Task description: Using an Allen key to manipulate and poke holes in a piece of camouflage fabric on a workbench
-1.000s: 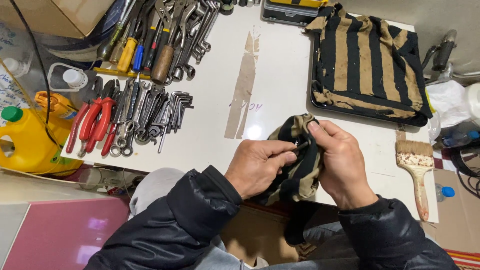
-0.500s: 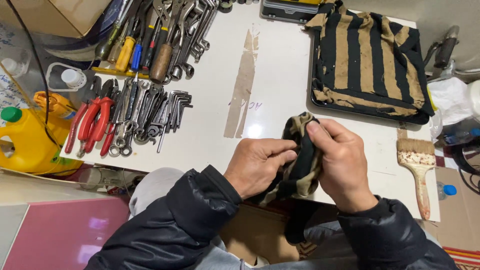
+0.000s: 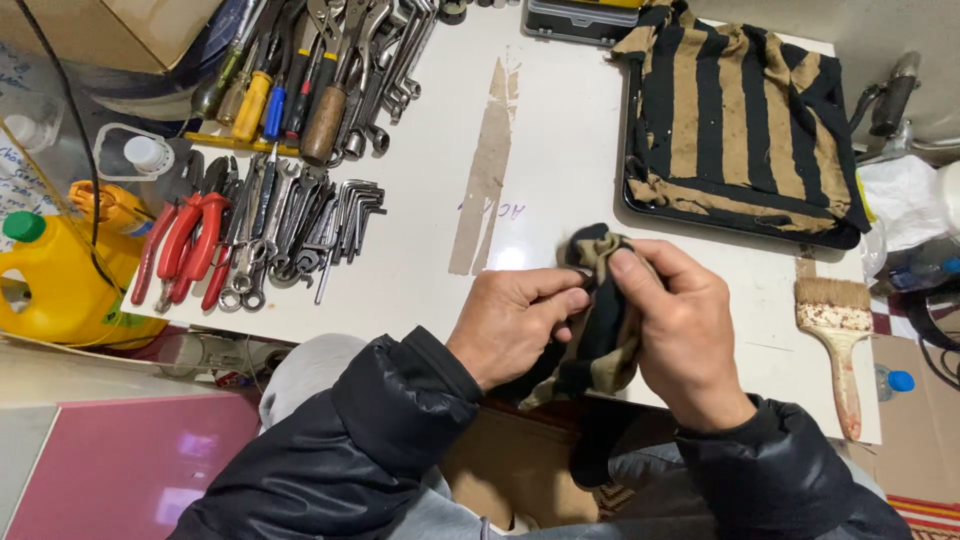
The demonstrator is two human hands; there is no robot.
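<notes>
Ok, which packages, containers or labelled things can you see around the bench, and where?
Yellow jug: far left, green cap, squat.
Cardboard box: top left corner, brown.
Clear bottle: left of the tools, white cap.
Small bottle: right edge, blue cap.
Dark case: top centre, flat, latched.

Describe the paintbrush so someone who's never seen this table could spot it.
Start at the white table and go to its right edge, below the tray with the striped cloth. The paintbrush lies there, bristles pointing away; it is the only wooden-handled tool on that side.

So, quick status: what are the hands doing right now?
Left hand and right hand both grip on striped rag, bunched at white table edge. Pliers and paintbrush lie apart, untouched.
</notes>
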